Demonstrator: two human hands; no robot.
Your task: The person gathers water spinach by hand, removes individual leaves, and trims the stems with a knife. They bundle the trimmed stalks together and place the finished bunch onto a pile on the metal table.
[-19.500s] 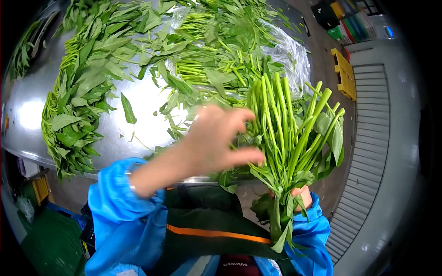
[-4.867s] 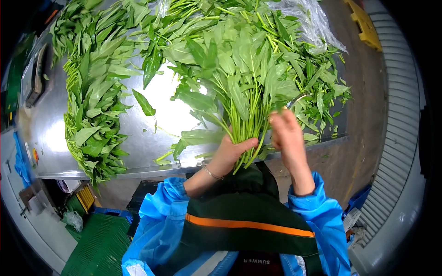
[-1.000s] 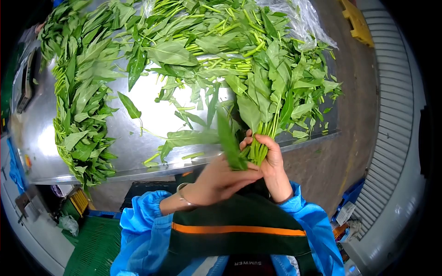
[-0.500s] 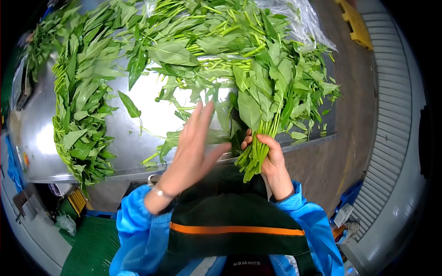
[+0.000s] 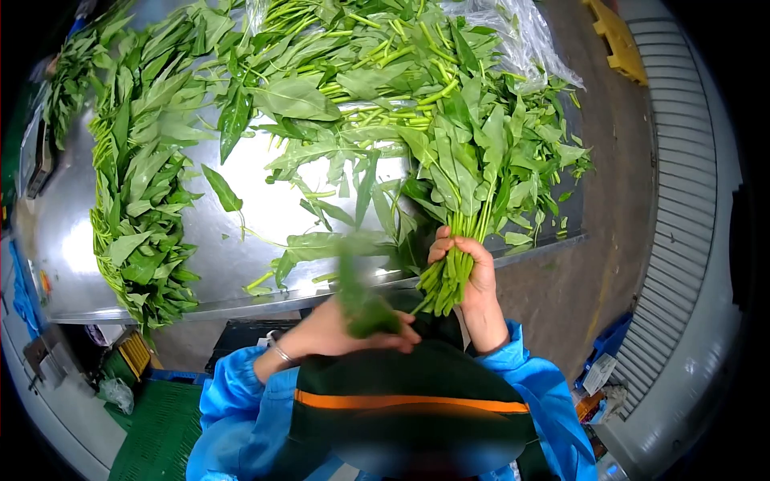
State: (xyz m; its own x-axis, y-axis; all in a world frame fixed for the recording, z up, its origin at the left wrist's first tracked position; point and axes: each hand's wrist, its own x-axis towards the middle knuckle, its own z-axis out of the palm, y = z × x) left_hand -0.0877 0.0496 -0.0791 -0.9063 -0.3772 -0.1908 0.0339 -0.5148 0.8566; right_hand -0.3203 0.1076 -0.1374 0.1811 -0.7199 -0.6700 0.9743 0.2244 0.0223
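My right hand [image 5: 473,264] is closed around the stems of a bunch of water spinach [image 5: 461,180], whose leaves fan out over the table edge and whose stem ends point down toward me. Low in front of my apron, my left hand [image 5: 345,329] has its fingers curled in, with a loose green leaf [image 5: 365,309] in them. That leaf is smeared by motion, and part of the hand is hidden behind it. A bracelet [image 5: 278,348] circles my left wrist.
On the metal table [image 5: 228,268] lies a long row of water spinach [image 5: 148,208] at left and a large heap [image 5: 369,72] at the back. Crumpled clear plastic [image 5: 525,36] sits back right. Stray leaves [image 5: 222,188] are scattered mid-table. Green crates [image 5: 160,425] stand below left.
My left hand has dropped from above the table edge to in front of my apron, its fingers now closed on a leaf. The right hand and bunch have barely shifted.
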